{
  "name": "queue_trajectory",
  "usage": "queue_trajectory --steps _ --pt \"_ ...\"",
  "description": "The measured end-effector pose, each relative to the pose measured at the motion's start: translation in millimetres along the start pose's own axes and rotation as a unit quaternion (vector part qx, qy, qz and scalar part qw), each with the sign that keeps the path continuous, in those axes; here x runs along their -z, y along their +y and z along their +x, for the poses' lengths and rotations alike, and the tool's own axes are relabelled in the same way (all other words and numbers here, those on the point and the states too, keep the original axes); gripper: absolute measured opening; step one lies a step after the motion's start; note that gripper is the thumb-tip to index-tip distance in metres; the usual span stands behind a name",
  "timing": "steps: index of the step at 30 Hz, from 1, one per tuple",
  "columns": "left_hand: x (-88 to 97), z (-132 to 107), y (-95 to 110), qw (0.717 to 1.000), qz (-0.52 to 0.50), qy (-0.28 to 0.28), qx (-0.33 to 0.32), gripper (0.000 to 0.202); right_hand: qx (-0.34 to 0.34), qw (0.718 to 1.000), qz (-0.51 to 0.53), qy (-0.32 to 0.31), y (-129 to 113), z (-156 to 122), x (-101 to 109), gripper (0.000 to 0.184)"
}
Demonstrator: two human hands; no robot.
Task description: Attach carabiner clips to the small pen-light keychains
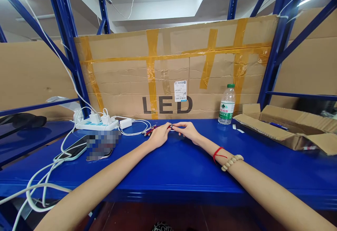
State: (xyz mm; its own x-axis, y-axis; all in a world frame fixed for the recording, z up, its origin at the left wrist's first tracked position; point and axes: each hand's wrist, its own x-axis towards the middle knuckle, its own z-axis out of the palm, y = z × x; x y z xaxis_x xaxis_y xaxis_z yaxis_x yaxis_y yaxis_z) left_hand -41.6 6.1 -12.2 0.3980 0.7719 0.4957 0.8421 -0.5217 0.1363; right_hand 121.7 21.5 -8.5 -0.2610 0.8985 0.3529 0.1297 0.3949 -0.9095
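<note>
Both my arms reach out over the blue shelf top (171, 167). My left hand (158, 135) and my right hand (187, 130) meet at the middle, fingers pinched together on a small slim object (170, 126) with a red and metallic look; it is too small to name. A little heap of similar thin red and silver sticks (149, 130) lies just left of my left hand. On my right wrist are a red string and a bead bracelet (231, 162).
A white power strip (96, 123) with chargers and white cables (47, 175) sits at the left, beside a phone (73, 151). A water bottle (226, 104) stands right of centre. An open cardboard box (286, 129) lies at the right. A taped cardboard sheet marked LED (173, 69) forms the back wall.
</note>
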Motion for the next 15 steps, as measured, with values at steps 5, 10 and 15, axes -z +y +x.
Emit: queue_trajectory --steps 5,10,15 --pt "1.7 -0.8 1.1 1.000 0.008 -0.005 -0.004 0.023 0.003 1.000 0.009 -0.021 3.5 2.2 2.9 0.035" --pt "4.7 -2.0 3.0 1.000 0.013 -0.016 -0.001 0.020 0.006 1.000 0.006 -0.023 6.2 3.8 3.6 0.037" --pt "6.6 -1.7 4.3 0.999 0.020 -0.029 -0.003 0.021 0.001 1.000 0.002 -0.020 5.6 3.3 4.0 0.036"
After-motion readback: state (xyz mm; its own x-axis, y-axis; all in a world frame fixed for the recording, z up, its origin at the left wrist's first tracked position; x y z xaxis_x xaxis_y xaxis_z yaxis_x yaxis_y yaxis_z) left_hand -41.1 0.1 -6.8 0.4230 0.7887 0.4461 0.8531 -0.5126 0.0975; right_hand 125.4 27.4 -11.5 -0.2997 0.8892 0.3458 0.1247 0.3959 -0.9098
